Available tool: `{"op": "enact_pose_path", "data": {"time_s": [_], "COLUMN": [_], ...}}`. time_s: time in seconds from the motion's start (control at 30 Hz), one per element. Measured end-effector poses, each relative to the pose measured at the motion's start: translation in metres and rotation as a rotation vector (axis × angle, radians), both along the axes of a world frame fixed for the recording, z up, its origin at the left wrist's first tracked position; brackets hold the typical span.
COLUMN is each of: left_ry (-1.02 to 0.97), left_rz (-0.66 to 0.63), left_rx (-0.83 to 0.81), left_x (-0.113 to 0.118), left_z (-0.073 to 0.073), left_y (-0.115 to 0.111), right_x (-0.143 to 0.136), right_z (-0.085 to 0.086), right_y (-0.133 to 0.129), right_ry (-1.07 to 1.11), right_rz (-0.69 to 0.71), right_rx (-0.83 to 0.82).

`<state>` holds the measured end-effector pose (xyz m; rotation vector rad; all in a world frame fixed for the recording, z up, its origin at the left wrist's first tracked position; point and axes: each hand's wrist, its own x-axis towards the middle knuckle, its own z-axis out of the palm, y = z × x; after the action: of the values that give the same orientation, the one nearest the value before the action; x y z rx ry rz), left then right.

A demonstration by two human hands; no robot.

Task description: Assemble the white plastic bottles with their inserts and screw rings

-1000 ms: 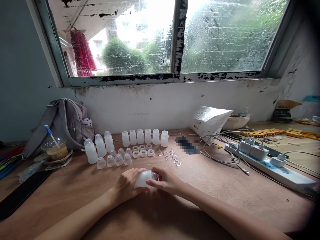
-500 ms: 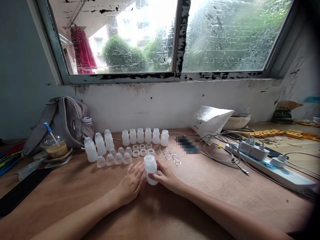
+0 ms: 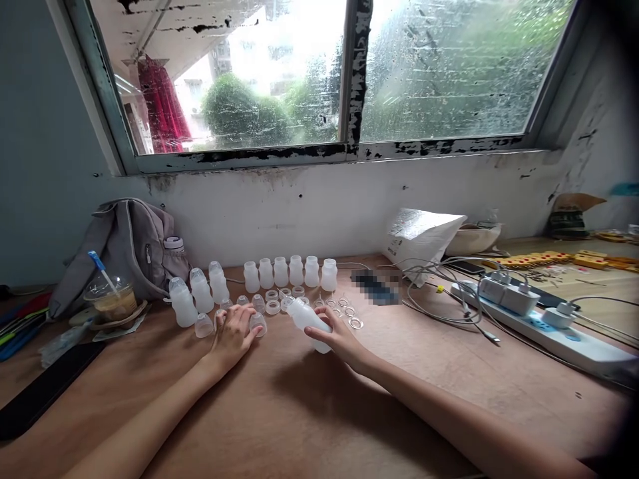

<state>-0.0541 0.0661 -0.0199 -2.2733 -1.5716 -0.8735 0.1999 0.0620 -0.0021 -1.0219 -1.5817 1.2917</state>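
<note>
The right hand [image 3: 339, 338] is grasping a frosted bottle [image 3: 308, 318], thumb lying across its near side; the bottle's long axis is leaning, its neck pointing away and toward the left hand [image 3: 232, 332]. A clear domed cap [image 3: 260, 325] is sitting at the left thumb and fingertips, just to their right, closer to them than to the right fingers; whether the left fingers are gripping it, I cannot tell.
</note>
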Motion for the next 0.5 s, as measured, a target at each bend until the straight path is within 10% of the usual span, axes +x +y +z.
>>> {"op": "enact_pose_path", "data": {"time_s": [0.3, 0.5], "left_ry": [-0.775, -0.93], "left_rz": [-0.265, -0.396], "left_rx": [-0.257, -0.354], "left_x": [0.011, 0.017], "left_z": [0.003, 0.008], "left_y": [-0.001, -0.009], "right_x": [0.008, 0.01], "right_z": [0.01, 0.007], "right_y": [0.008, 0.01], "right_ry": [-0.108, -0.133], "right_rz": [-0.11, -0.122], "right_rx": [0.113, 0.108]}}
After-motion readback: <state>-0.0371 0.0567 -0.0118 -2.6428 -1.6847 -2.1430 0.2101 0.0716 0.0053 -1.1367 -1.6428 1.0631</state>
